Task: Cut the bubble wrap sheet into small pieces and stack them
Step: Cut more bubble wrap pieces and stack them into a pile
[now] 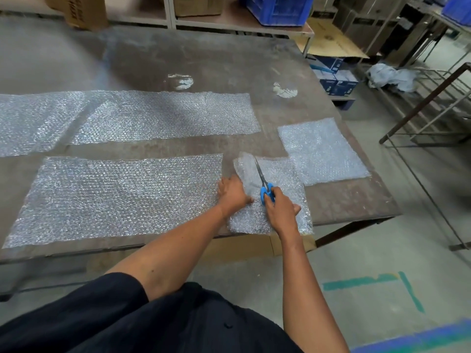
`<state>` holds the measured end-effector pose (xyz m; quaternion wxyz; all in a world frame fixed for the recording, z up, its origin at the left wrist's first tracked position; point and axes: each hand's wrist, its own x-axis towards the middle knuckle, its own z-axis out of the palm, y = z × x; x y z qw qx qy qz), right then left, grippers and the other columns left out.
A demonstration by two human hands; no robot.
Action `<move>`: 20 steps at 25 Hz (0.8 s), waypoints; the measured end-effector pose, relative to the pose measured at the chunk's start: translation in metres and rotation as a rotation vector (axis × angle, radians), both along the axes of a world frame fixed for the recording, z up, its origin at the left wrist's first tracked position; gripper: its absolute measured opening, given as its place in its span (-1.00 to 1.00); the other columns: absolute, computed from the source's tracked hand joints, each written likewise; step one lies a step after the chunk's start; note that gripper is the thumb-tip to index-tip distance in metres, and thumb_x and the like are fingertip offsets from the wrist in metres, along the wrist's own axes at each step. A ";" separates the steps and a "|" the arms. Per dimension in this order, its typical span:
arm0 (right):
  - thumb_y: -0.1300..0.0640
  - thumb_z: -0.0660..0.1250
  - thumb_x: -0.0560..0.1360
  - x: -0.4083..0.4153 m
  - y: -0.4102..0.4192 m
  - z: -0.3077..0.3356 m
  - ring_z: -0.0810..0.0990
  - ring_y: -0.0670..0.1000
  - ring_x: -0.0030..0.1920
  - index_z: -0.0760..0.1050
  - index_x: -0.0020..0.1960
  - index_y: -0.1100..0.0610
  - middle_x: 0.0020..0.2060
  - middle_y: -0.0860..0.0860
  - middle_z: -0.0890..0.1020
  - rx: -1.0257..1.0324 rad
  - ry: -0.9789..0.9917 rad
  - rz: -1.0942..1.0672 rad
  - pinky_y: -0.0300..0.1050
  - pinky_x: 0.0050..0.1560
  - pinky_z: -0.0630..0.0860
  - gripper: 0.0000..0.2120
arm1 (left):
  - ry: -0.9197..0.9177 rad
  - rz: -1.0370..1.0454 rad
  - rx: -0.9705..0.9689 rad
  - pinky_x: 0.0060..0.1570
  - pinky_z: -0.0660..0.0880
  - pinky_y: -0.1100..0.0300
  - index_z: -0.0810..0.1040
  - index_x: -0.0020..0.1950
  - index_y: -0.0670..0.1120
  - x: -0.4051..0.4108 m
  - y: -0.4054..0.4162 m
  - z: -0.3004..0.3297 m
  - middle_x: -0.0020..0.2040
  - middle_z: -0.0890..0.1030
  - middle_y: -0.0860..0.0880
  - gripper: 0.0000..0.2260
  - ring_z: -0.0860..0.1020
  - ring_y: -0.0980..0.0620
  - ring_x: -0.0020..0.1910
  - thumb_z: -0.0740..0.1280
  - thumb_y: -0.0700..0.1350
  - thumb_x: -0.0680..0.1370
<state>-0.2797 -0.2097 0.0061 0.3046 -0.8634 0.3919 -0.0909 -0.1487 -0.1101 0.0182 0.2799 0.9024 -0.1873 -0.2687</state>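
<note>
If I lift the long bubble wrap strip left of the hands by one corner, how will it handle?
The long bubble wrap strip is thin and lies flat on the table, so it will probably droop and fold. It looks very light, so it may slide when nudged. The small piece under the scissors already buckles near the left hand.
</note>
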 end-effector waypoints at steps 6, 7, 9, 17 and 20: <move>-0.06 0.15 0.75 -0.002 0.011 0.008 0.60 0.06 0.03 0.47 0.26 -0.02 -0.08 -0.06 0.63 -0.011 -0.087 -0.120 0.08 0.17 0.19 -0.80 | 0.472 0.201 -0.424 0.06 0.50 0.12 0.18 0.53 -0.26 -0.007 0.007 0.029 0.22 0.47 -0.09 -0.30 0.54 -0.06 0.13 0.53 -0.20 0.55; -0.05 0.16 0.75 0.002 0.023 0.013 0.58 0.06 0.06 0.47 0.29 0.00 -0.05 -0.05 0.62 -0.008 -0.149 -0.146 0.07 0.15 0.17 -0.79 | 0.651 0.249 -0.473 0.00 0.55 0.09 0.30 0.47 -0.29 -0.005 0.012 0.036 0.16 0.53 -0.12 -0.42 0.57 -0.06 0.05 0.49 -0.21 0.56; -0.06 0.16 0.75 0.014 0.052 0.028 0.57 0.02 0.08 0.47 0.31 0.03 -0.01 -0.08 0.60 -0.046 -0.306 -0.173 0.07 0.16 0.19 -0.76 | 0.870 0.256 -0.536 -0.01 0.58 0.01 0.52 0.25 -0.27 0.003 0.030 0.050 0.15 0.60 -0.21 -0.64 0.59 -0.12 0.00 0.46 -0.21 0.49; -0.07 0.11 0.74 0.109 0.180 0.063 0.36 0.08 0.61 0.45 0.42 0.08 0.38 0.04 0.62 -0.348 -0.351 0.025 0.27 0.37 0.13 -0.64 | 0.811 0.372 -0.747 0.43 0.44 -0.19 0.64 0.30 -0.23 0.090 0.154 0.021 0.25 0.64 -0.21 -0.23 0.54 -0.24 0.33 0.56 -0.08 0.07; -0.03 0.13 0.75 0.140 0.228 0.051 0.34 0.09 0.62 0.43 0.46 0.06 0.39 0.01 0.60 -0.189 -0.260 0.125 0.31 0.42 0.11 -0.66 | 0.731 0.401 -0.682 0.45 0.41 -0.15 0.69 0.21 -0.24 0.128 0.203 0.000 0.25 0.66 -0.15 -0.40 0.54 -0.19 0.34 0.52 -0.09 0.19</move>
